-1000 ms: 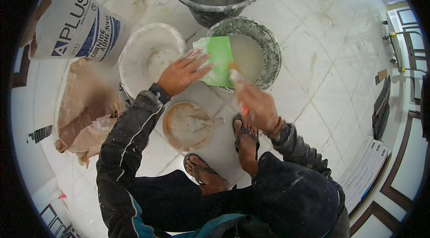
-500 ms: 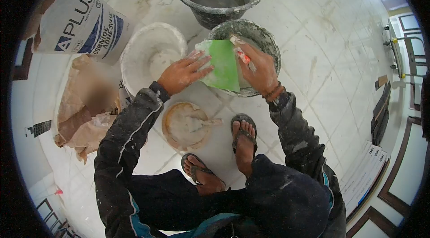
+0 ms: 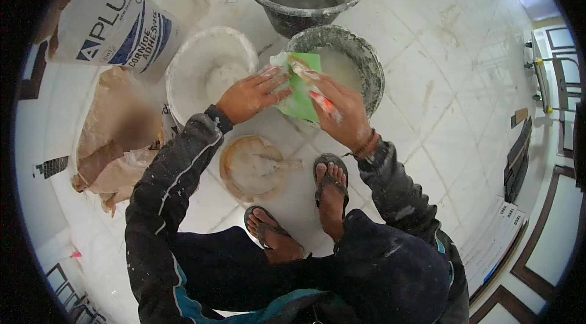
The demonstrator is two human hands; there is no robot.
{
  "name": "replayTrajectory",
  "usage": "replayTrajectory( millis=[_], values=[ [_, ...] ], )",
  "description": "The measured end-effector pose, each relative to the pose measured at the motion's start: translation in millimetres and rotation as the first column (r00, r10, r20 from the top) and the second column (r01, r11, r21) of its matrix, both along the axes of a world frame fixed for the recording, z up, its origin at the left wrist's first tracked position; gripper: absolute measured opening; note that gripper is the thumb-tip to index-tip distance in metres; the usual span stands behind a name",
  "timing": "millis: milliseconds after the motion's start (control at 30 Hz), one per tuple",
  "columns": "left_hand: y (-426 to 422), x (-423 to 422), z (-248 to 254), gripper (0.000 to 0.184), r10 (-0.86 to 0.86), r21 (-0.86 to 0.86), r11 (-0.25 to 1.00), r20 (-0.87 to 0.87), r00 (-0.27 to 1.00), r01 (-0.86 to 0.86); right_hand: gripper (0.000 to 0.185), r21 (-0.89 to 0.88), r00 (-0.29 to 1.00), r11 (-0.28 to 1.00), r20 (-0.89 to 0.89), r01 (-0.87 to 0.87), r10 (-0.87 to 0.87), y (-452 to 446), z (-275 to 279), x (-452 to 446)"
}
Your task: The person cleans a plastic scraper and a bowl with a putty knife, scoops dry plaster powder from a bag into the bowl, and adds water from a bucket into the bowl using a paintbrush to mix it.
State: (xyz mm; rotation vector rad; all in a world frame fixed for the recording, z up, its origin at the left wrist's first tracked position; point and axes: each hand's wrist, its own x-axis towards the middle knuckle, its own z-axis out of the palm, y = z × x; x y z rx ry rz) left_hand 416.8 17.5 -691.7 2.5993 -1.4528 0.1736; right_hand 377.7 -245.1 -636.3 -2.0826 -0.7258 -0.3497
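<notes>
- An indoor room serving as a building or finishing site; whether home or shop is unclear.
- A sack (image 3: 122, 25) reads "Cornice Adhesive".
- Crusted buckets (image 3: 375, 68) and a round tub (image 3: 227, 168) of pale paste stand on the white tiled floor (image 3: 452, 92), which is smeared.
- Torn brown paper (image 3: 110, 168) lies nearby.
- Dark-framed white panels (image 3: 552, 223) line one side.

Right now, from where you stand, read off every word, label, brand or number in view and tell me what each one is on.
"APLUS": on the white sack.
"CORNICE ADHESIVE": same sack, lower down, the ending a little blurred.
"TACO", seemingly, sideways: on the white boxes.
Too small or blurred: the sack's finer print and the boxes' remaining lettering.
Partly hidden, unreadable: dark letters by the torn brown paper bag.
</notes>
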Motion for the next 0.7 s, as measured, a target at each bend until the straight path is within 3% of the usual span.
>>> replayTrajectory(
  millis=[33,100,200,267,333,367,433,467,533,567,633,667,700],
  values=[
    [0.1,0.5,0.1,0.052,-0.011,0.005,1.000,0.024,1.000,0.011,0.032,-0.004,1.000,1.000,-0.003,-0.004,0.004,-2.9,-12.6,7.8],
    [-1.2,1.6,3.1,0.052,-0.009,-0.004,1.000,0.021,1.000,0.009,0.031,-0.250,0.963,0.947,-0.130,0.200,-0.238,-9.0,-35.4,26.9],
    [4.8,0.3,13.1,0.053,-0.004,-0.021,1.000,0.037,0.999,0.005,0.033,-0.175,0.907,0.934,-0.240,0.310,-0.346,-42.0,-36.2,20.8],
    [14.6,-4.3,24.8,0.055,0.004,-0.033,0.999,0.050,0.999,-0.002,0.031,-0.137,0.903,0.936,-0.251,0.324,-0.349,-49.5,-41.6,9.0],
    [21.2,-12.2,42.5,0.065,0.064,-0.182,0.980,-0.106,0.992,-0.083,0.030,-0.114,0.899,0.936,-0.262,0.333,-0.352,-57.2,-48.2,-3.6],
    [23.4,-14.8,41.7,0.065,0.076,-0.180,0.979,-0.099,0.992,-0.093,0.030,-0.188,0.926,0.944,-0.217,0.270,-0.308,-60.6,-50.7,-8.4],
    [26.9,-15.9,40.2,0.059,0.100,-0.530,0.814,-0.278,0.955,-0.239,0.030,-0.255,0.955,0.945,-0.160,0.205,-0.250,-63.1,-57.9,-15.7],
    [25.7,-17.2,48.9,0.059,0.106,-0.531,0.814,-0.264,0.959,-0.237,0.031,-0.272,0.958,0.934,-0.106,0.229,-0.266,-64.0,-63.3,-19.3],
    [19.6,-26.3,73.7,0.042,0.221,-0.651,0.656,-0.318,0.922,-0.382,0.031,-0.289,0.960,0.924,-0.050,0.251,-0.277,-67.1,-72.2,-16.6],
    [18.6,-32.8,82.9,0.042,0.223,-0.651,0.655,-0.318,0.921,-0.384,0.032,-0.235,0.959,0.936,-0.040,0.262,-0.279,-67.9,-75.1,-17.4],
    [17.3,-42.8,95.1,0.035,0.324,-0.606,0.554,-0.475,0.818,-0.571,0.033,-0.179,0.958,0.945,-0.037,0.273,-0.284,-69.2,-78.9,-20.7],
    [14.6,-45.9,93.1,0.035,0.323,-0.602,0.556,-0.479,0.816,-0.573,0.034,-0.134,0.951,0.946,-0.053,0.294,-0.303,-68.4,-78.2,-22.1],
    [9.8,-48.7,88.4,0.039,0.293,-0.578,0.642,-0.422,0.858,-0.504,0.034,-0.088,0.944,0.945,-0.068,0.315,-0.321,-67.9,-78.1,-23.7]
  ],
)
